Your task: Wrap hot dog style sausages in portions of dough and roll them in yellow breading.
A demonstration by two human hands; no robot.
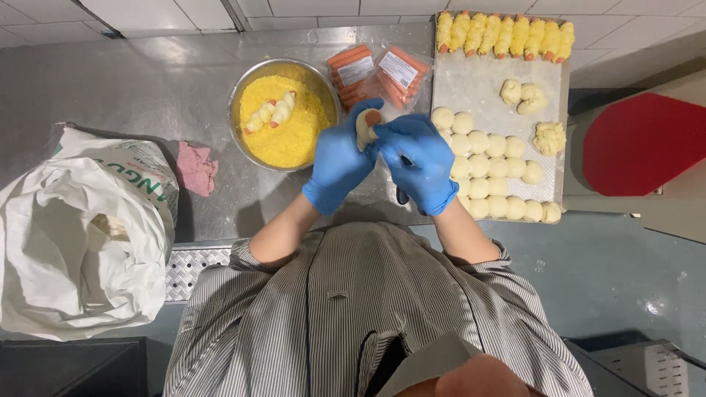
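Gripping a dough-wrapped sausage [368,126] at frame centre, we are clasping it with left hand [340,158] and right hand [418,160], beside the crumb bowl [243,92].

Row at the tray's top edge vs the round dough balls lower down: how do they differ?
The top row is yellow, crumb-coated and elongated, with orange sausage ends showing; the dough balls are pale, bare and round. The top row forms one line; the dough balls sit in several packed rows. Both lie on the same tray.

Brushed steel worktop [147,81], dull sheen. Round metal bowl [243,88], grainy yellow crumbs. Smooth matt blue rubber gloves: left hand [337,158], right hand [419,162]. Crinkled white plastic sack [66,242]. Pink cloth rag [195,167].
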